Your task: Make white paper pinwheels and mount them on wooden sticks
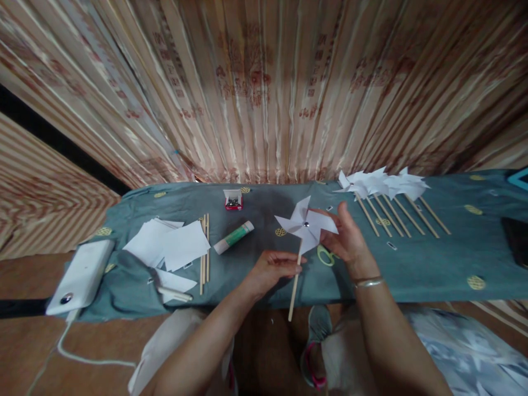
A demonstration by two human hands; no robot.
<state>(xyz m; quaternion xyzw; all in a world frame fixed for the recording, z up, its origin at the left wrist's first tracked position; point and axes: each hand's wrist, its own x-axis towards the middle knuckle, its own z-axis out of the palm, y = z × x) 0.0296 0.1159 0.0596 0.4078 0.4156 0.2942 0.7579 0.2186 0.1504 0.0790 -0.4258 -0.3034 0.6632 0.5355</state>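
A white paper pinwheel [306, 225] with a shiny pin at its centre is held upright above the table. My left hand [275, 268] pinches its wooden stick a little below the blades. At the right of the blades is my right hand [345, 235], its thumb raised and apart; some fingertips are hidden behind the paper, and I cannot tell if they touch it. Yellow-green scissor handles [326, 256] show beneath that hand, the rest covered.
Several finished pinwheels [383, 183] lie in an overlapping row at the right. Left of my hands are a green glue stick [234, 237], a small red box of pins [234, 200], loose wooden sticks [204, 256], white paper sheets [185, 246] and a white power bank [82, 275] with a cable.
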